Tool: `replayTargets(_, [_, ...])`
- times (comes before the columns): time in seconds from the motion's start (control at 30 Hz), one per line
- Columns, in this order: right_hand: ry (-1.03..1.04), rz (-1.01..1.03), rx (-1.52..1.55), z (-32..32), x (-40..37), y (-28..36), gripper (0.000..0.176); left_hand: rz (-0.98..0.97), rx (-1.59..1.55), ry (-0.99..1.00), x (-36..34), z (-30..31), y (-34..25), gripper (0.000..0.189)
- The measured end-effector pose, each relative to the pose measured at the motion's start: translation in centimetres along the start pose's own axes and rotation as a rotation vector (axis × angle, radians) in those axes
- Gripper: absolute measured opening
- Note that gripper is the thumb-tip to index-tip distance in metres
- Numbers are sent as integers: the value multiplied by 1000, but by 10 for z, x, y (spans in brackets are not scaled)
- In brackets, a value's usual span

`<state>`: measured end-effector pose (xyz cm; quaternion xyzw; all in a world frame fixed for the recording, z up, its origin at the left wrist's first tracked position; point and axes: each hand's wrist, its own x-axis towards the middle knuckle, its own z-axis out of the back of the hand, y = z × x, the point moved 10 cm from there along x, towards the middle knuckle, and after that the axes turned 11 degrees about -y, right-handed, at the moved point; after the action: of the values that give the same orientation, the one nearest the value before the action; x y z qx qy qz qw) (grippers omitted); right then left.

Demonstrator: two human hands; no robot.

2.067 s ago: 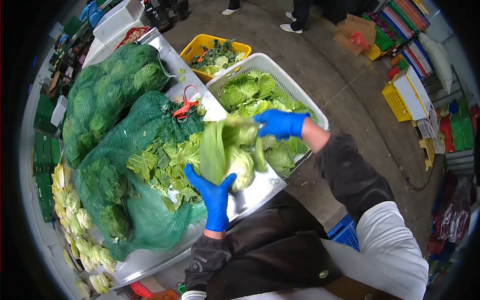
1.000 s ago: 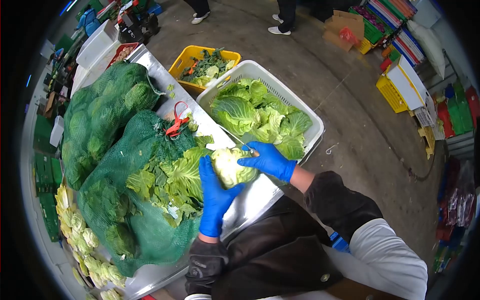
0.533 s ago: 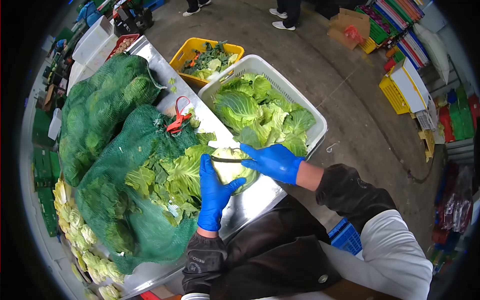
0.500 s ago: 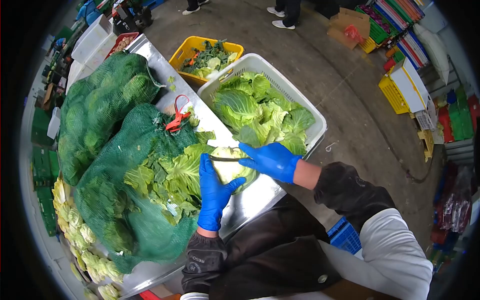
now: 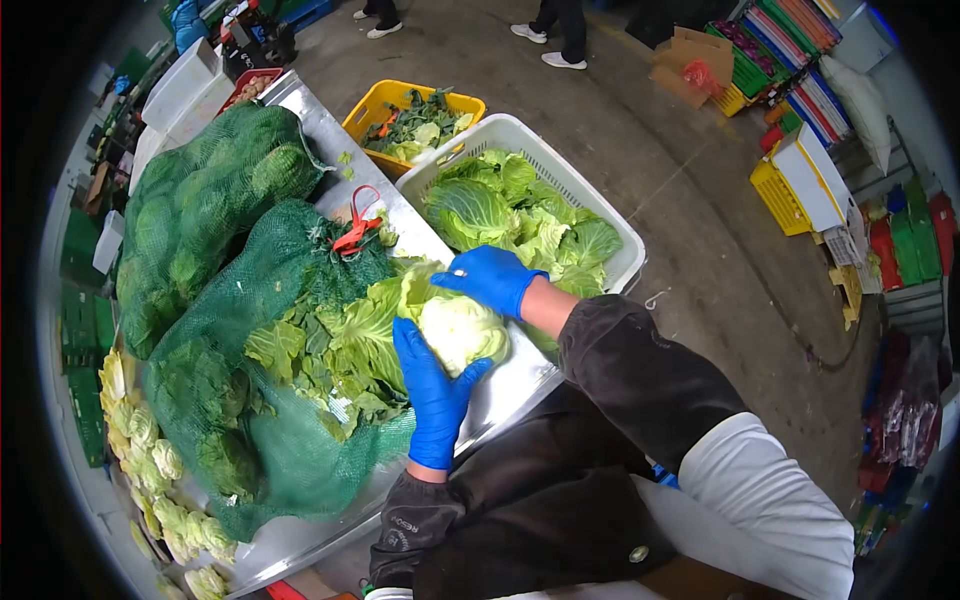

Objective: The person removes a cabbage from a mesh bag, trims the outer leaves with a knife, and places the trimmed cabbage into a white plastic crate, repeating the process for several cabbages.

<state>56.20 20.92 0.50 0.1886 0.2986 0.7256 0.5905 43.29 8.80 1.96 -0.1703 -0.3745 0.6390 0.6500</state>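
A pale, trimmed cabbage rests at the metal table's edge, with an outer leaf standing out from its far side. My left hand, in a blue glove, is closed around the cabbage's near left side, thumb against its lower edge. Over the cabbage's top, my gloved right hand has its fingers curled together beside the leaf. What those fingers hold is hidden; no knife blade shows now. Loose green leaves lie just left of my left hand, on a green mesh bag.
A white crate of cabbage leaves stands beyond the table. Behind it is a yellow crate with vegetable scraps. A full mesh bag of cabbages lies at left, near pale trimmed heads. People's legs show at the back.
The knife that lay across the cabbage in my right hand is out of sight. My right hand has moved left and up, and the leaf beside it now stands away from the cabbage.
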Motion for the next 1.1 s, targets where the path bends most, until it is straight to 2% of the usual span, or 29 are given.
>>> replayTargets(0.07, [-88,-197,77,-6,3,-63,58,4,0,3,-14,6,15,120])
replayTargets(0.1, [12,-315,99,-8,-3,-80,57,77,-73,-14,-19,7,25,120])
replayTargets(0.13, [5,-308,96,-10,-7,-80,57,151,-149,-27,-21,7,35,120])
replayTargets(0.2, [-308,-183,14,31,-40,-35,60,209,-175,-55,-19,7,38,119])
replayTargets(0.23, [-230,-196,49,42,-57,-5,67,229,-161,-52,-18,7,40,120])
replayTargets(0.27, [-457,34,195,43,-73,9,65,245,-146,-56,-13,7,42,121])
replayTargets(0.3, [-292,-24,247,31,-81,15,66,242,-145,-64,-4,17,30,121])
replayTargets(0.33, [-127,-91,299,20,-91,20,66,167,17,-16,1,29,11,121])
replayTargets(0.37, [-130,-96,300,20,-92,15,66,91,177,33,7,32,-5,121])
replayTargets(0.4, [-147,-44,306,20,-89,11,67,87,176,38,17,28,-1,121])
replayTargets(0.47, [-144,13,367,24,-83,8,72,-173,59,173,34,3,-12,122])
replayTargets(0.5, [-103,-2,238,29,-82,2,73,-44,-120,227,35,-10,-5,122])
replayTargets(0.53, [-67,-15,109,34,-82,-2,74,-55,-121,232,35,-17,-7,122])
replayTargets(0.57, [-80,-22,110,39,-84,-2,74,-90,-51,180,36,-18,-12,123])
replayTargets(0.63, [-210,-47,-73,54,-91,-5,74,-137,76,79,34,-21,-23,122])
replayTargets(0.73, [-144,-53,-219,35,-107,-1,72,-83,153,61,40,-28,-33,121])
replayTargets(0.87, [-80,-138,-212,21,-105,-10,67,-53,187,41,45,-32,-28,118])
replayTargets(1.0, [-194,-14,-159,27,-86,-2,62,-53,162,-19,42,-29,-32,113])
replayTargets(1.03, [-140,-97,-158,24,-81,-10,53,-45,163,-18,38,-30,-32,113])
replayTargets(1.1, [-152,-142,-147,37,-50,-32,52,-98,191,-75,30,-28,-40,111])
